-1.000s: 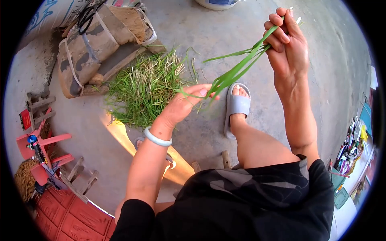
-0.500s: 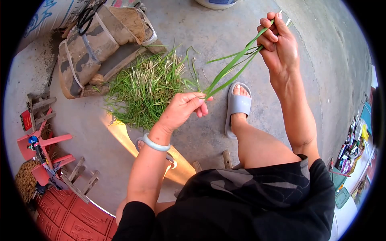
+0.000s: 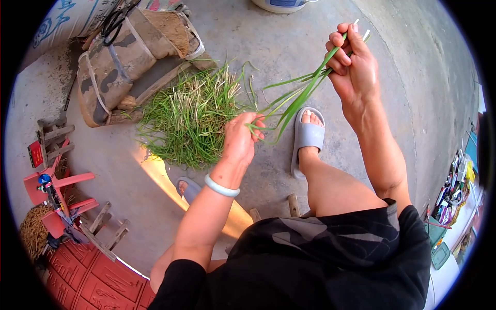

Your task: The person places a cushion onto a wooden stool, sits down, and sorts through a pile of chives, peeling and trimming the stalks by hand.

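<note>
My right hand [image 3: 357,70], raised at the upper right, is closed around the white stem ends of a few long green chives [image 3: 302,95]. Their leaves hang down to the left, toward my left hand [image 3: 242,135]. That hand, with a pale bangle on its wrist, has its fingers curled at the leaf tips. Part of its grip is hidden behind the palm. Beyond my left hand a heap of green and straw-coloured trimmings [image 3: 188,119] lies on the concrete floor.
A worn seat wrapped in dirty cloth [image 3: 121,67] lies behind the heap, with black scissors [image 3: 112,26] on it. At the top stands a white bucket [image 3: 279,4]. Left are a red plastic chair [image 3: 72,181] and small wooden stools [image 3: 106,227]. My sandalled foot [image 3: 309,137] is below the leaves.
My left hand has moved slightly up and turned, and the leaves between the hands are now slacker and more spread. My right hand has shifted a little left and down.
</note>
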A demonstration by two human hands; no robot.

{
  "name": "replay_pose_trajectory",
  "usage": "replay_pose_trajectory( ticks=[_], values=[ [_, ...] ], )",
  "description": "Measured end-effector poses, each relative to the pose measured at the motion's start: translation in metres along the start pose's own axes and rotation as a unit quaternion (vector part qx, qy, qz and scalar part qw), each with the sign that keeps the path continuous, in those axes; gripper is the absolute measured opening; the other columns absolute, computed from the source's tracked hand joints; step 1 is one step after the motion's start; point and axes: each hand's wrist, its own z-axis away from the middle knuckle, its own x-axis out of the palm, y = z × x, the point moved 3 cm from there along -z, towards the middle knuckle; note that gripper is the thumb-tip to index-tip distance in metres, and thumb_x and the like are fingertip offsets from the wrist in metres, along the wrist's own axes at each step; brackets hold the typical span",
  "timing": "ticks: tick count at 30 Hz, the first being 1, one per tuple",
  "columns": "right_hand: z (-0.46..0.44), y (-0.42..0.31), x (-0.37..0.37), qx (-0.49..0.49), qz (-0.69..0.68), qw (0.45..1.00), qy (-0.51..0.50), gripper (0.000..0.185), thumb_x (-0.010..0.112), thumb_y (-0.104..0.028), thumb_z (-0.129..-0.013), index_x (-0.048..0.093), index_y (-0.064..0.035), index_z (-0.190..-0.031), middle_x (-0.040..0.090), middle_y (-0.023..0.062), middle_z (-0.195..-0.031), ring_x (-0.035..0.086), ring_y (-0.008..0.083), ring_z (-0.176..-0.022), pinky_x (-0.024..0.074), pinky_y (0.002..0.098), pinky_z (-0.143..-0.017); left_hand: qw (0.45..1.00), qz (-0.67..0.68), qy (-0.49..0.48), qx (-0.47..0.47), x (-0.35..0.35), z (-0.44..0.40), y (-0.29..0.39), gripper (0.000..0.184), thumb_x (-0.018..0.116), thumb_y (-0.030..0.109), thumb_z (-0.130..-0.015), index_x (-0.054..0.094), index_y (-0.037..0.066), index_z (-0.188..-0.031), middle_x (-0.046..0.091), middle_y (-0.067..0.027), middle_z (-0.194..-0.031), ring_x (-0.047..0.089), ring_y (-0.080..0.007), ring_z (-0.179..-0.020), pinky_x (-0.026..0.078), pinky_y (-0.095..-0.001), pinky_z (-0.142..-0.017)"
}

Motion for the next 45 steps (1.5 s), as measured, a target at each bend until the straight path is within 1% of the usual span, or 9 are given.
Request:
replay_pose_trajectory(
  ticks=[4, 14, 25, 33, 36, 38, 40, 42, 45],
  values=[
    [-0.003, -0.001, -0.003, -0.014, -0.003, 1.0, -0.003, 0.024, 0.039, -0.025, -0.101, 0.049, -0.0027, -0.099, 0.053, 0.0062, -0.078, 0.032, 0.0059, -0.053, 0.0268, 0.02, -0.047, 0.998, 0.036, 0.021, -0.038, 0.0, 0.0, -0.004, 0.019, 0.053, 0.016, -0.088, 0.06, -0.001, -0.091, 0.06, -0.0085, -0.079, 0.042, -0.0092, -0.056, 0.042, -0.0271, -0.059],
    [-0.017, -0.005, -0.026, -0.033, 0.007, 0.999, 0.041, 0.024, 0.039, -0.023, -0.101, 0.049, -0.0016, -0.098, 0.054, 0.0073, -0.08, 0.031, 0.0071, -0.054, 0.027, 0.0201, -0.048, 0.987, -0.034, -0.128, -0.092, -0.031, 0.007, 0.008, 0.021, 0.053, 0.012, -0.09, 0.061, -0.004, -0.101, 0.062, -0.008, -0.08, 0.052, -0.0104, -0.062, 0.048, -0.0264, -0.063],
    [-0.007, -0.009, -0.012, -0.051, 0.035, 0.998, 0.017, 0.023, 0.04, -0.024, -0.101, 0.051, -0.0034, -0.097, 0.054, 0.0049, -0.079, 0.031, 0.0054, -0.053, 0.026, 0.0198, -0.047, 0.975, -0.172, -0.131, -0.052, -0.033, 0.005, -0.009, 0.014, 0.051, 0.017, -0.095, 0.056, 0.004, -0.094, 0.05, 0.0026, -0.074, 0.046, -0.0065, -0.067, 0.043, -0.0233, -0.065],
    [0.062, -0.015, 0.049, -0.152, 0.112, 0.963, -0.192, 0.029, 0.034, -0.035, -0.101, 0.051, -0.0103, -0.103, 0.053, 0.0067, -0.074, 0.031, 0.007, -0.049, 0.0267, 0.0193, -0.047, 0.979, 0.186, 0.025, -0.073, -0.003, -0.037, -0.037, 0.011, 0.046, 0.014, -0.094, 0.052, 0.005, -0.093, 0.044, 0.0023, -0.065, 0.04, -0.007, -0.052, 0.038, -0.0239, -0.05],
    [0.067, -0.028, 0.057, -0.198, 0.139, 0.944, -0.222, 0.034, 0.032, -0.04, -0.101, 0.052, -0.0125, -0.106, 0.051, 0.006, -0.073, 0.03, 0.0061, -0.049, 0.0268, 0.0189, -0.047, 0.992, 0.111, -0.012, -0.055, -0.02, -0.046, -0.042, 0.015, 0.046, 0.01, -0.093, 0.053, 0.003, -0.104, 0.052, 0.0001, -0.07, 0.047, -0.009, -0.056, 0.042, -0.025, -0.053],
    [0.063, -0.029, 0.059, -0.184, 0.139, 0.941, -0.248, 0.036, 0.032, -0.04, -0.101, 0.052, -0.0109, -0.111, 0.05, 0.005, -0.073, 0.031, 0.0059, -0.049, 0.0267, 0.0187, -0.047, 0.995, -0.066, -0.019, 0.075, -0.031, -0.044, -0.045, 0.024, 0.049, 0.01, -0.091, 0.051, 0.001, -0.114, 0.06, -0.0063, -0.082, 0.055, -0.0145, -0.062, 0.047, -0.029, -0.058],
    [0.063, -0.031, 0.053, -0.176, 0.17, 0.947, -0.208, 0.039, 0.033, -0.04, -0.101, 0.053, -0.0087, -0.113, 0.049, 0.0043, -0.072, 0.03, 0.0057, -0.049, 0.0271, 0.0187, -0.048, 0.95, -0.269, -0.015, 0.155, -0.039, -0.031, -0.047, 0.035, 0.054, 0.011, -0.088, 0.05, 0.001, -0.121, 0.064, -0.0116, -0.094, 0.061, -0.0211, -0.072, 0.05, -0.0328, -0.064],
    [0.061, -0.035, 0.049, -0.171, 0.19, 0.943, -0.211, 0.042, 0.033, -0.041, -0.101, 0.054, -0.0065, -0.113, 0.049, 0.0039, -0.071, 0.031, 0.0057, -0.05, 0.0277, 0.0187, -0.05, 0.853, -0.489, -0.001, 0.183, -0.048, -0.017, -0.047, 0.046, 0.06, 0.013, -0.083, 0.048, 0.005, -0.127, 0.065, -0.0156, -0.108, 0.063, -0.0286, -0.085, 0.051, -0.0364, -0.073],
    [0.053, -0.042, 0.046, -0.184, 0.29, 0.908, -0.239, 0.049, 0.031, -0.044, -0.101, 0.056, -0.003, -0.11, 0.053, 0.006, -0.073, 0.039, 0.0075, -0.058, 0.0305, 0.0202, -0.054, 0.747, -0.602, 0.027, 0.281, -0.069, -0.015, -0.048, 0.021, 0.064, 0.019, -0.081, 0.063, 0.001, -0.093, 0.06, -0.0202, -0.116, 0.058, -0.0368, -0.099, 0.046, -0.0411, -0.087]
  ],
)
